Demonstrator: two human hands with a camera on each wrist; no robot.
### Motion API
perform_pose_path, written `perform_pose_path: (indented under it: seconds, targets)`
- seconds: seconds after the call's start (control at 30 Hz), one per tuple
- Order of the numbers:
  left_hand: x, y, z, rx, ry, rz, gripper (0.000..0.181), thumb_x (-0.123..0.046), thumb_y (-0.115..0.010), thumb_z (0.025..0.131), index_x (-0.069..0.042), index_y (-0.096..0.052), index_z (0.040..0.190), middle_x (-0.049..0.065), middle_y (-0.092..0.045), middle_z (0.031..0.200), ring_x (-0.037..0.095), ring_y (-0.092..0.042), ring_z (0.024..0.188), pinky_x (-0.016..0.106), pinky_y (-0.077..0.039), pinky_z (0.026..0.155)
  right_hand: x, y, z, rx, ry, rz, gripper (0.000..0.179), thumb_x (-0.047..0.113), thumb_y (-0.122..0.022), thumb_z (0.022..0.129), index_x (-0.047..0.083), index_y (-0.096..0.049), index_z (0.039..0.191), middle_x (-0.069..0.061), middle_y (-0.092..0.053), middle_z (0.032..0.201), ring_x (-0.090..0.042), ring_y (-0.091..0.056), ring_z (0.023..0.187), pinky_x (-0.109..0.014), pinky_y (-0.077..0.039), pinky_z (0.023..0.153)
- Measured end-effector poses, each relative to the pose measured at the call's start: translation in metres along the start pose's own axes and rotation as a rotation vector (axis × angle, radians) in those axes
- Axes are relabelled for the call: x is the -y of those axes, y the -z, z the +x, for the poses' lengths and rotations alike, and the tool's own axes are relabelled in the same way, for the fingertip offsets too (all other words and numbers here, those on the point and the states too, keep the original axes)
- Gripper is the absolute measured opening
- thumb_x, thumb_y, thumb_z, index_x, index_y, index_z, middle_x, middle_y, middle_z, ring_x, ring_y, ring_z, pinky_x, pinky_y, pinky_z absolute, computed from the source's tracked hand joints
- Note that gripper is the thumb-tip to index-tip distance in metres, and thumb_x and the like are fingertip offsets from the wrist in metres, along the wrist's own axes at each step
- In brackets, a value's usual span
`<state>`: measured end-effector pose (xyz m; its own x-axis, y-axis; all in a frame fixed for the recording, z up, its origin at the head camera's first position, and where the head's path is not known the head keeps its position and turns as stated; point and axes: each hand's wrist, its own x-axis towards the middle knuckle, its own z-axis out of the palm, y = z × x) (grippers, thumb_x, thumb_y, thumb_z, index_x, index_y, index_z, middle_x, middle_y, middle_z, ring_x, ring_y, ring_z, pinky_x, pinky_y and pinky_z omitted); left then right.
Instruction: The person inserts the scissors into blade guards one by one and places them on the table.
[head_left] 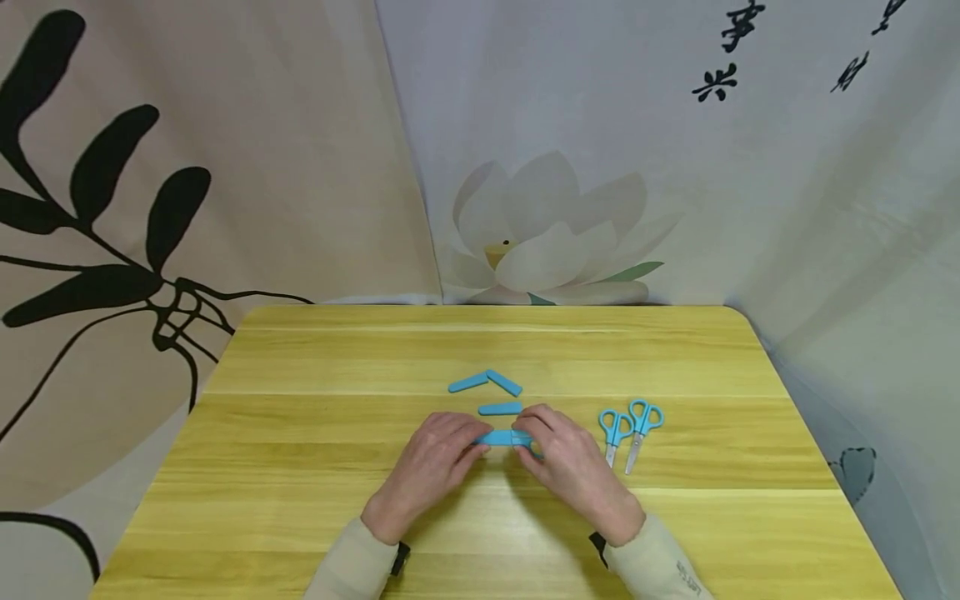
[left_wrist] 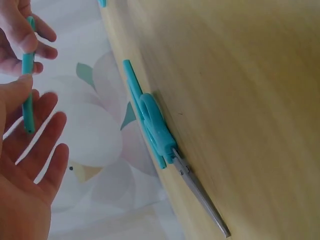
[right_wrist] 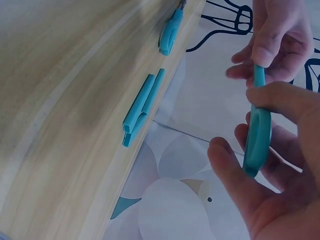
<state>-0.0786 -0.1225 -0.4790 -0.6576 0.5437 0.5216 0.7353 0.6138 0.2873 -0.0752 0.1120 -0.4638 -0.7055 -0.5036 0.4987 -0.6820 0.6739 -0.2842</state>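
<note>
My left hand (head_left: 438, 452) pinches a blue blade cover (head_left: 495, 437) between thumb and fingers. My right hand (head_left: 562, 458) holds the blue handle of a pair of scissors (right_wrist: 257, 142), which is in line with the cover. No metal blade shows between handle and cover, and my fingers hide part of the join. In the right wrist view the thumb of my right hand stands apart from the handle's lower end. Just beyond my hands lies a loose blue cover (head_left: 500, 409). Farther back, a left cover (head_left: 468, 382) and a right cover (head_left: 504, 383) meet at an angle.
To the right of my right hand lie two blue-handled scissors with bare blades, the nearer one (head_left: 615, 429) beside the farther-right one (head_left: 643, 421). The wooden table (head_left: 337, 358) ends at a printed curtain (head_left: 300, 167) behind.
</note>
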Motion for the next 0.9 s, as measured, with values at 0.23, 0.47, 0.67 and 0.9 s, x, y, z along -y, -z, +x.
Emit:
perform_pose_path:
  seconds: [0.23, 0.47, 0.67, 0.9]
  targets:
    - [-0.0025, -0.0009, -0.0001, 0.010, -0.007, 0.009, 0.022, -0.013, -0.082, 0.090, -0.008, -0.078, 0.111, 0.002, -0.066, 0.111, 0.019, -0.061, 0.101, 0.035, -0.054, 0.087, -0.0016, -0.0005, -0.0013, 0.013, 0.000, 0.000, 0.029, 0.010, -0.091, 0.079, 0.008, -0.073, 0.102, -0.003, -0.068, 0.110, -0.019, -0.069, 0.094, -0.031, -0.061, 0.075]
    - [-0.0050, -0.0017, -0.0004, 0.017, 0.001, 0.002, 0.021, -0.009, -0.082, 0.090, -0.008, -0.078, 0.111, 0.000, -0.063, 0.106, 0.017, -0.058, 0.096, 0.028, -0.054, 0.080, -0.0009, -0.0033, -0.0023, 0.015, 0.000, -0.010, 0.030, 0.011, -0.092, 0.078, 0.009, -0.074, 0.102, -0.003, -0.068, 0.110, -0.019, -0.070, 0.095, -0.031, -0.061, 0.075]
    - [-0.0063, -0.0026, -0.0022, 0.002, 0.047, -0.022, 0.020, -0.007, -0.081, 0.090, -0.010, -0.078, 0.109, -0.003, -0.061, 0.098, 0.014, -0.054, 0.088, 0.024, -0.051, 0.072, -0.0007, -0.0060, -0.0027, 0.006, -0.010, -0.008, 0.034, 0.012, -0.093, 0.077, 0.010, -0.074, 0.105, -0.003, -0.068, 0.113, -0.019, -0.070, 0.096, -0.030, -0.061, 0.068]
    - [-0.0043, -0.0021, -0.0042, -0.005, 0.074, -0.017, 0.019, -0.005, -0.081, 0.089, -0.009, -0.078, 0.107, -0.004, -0.062, 0.096, 0.013, -0.052, 0.085, 0.023, -0.049, 0.069, -0.0015, -0.0027, -0.0049, 0.036, -0.040, 0.031, 0.053, 0.023, -0.089, 0.084, 0.009, -0.066, 0.129, -0.009, -0.062, 0.137, -0.026, -0.067, 0.114, -0.034, -0.062, 0.071]
